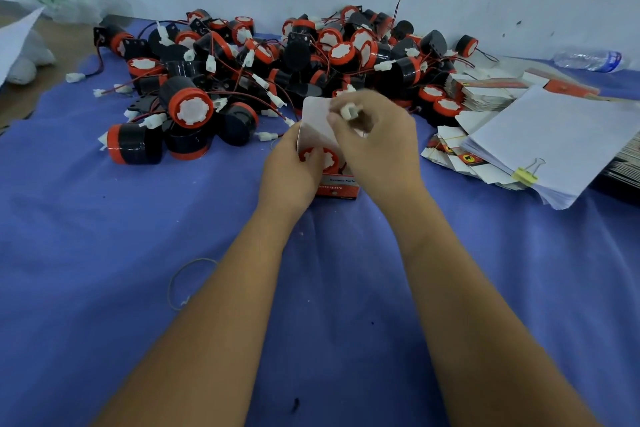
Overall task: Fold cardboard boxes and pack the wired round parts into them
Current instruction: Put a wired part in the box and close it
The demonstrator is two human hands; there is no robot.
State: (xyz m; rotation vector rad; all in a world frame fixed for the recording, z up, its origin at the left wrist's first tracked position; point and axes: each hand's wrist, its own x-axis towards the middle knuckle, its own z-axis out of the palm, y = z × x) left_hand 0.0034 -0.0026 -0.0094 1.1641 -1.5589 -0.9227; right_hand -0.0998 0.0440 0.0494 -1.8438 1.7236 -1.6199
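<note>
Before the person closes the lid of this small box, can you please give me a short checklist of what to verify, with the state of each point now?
1. Round part sits inside the box: ok, its red and white face shows in the opening.
2. White connector tucked inside: not ok, the right hand pinches it above the opening.
3. Box held steady: ok, the left hand grips its side.
4. Lid flap free to fold: ok, it stands upright behind the opening.
5. Wire fully inside: cannot tell, the hands hide it.
6. Box bottom closed: cannot tell, it rests on the blue cloth.
</note>
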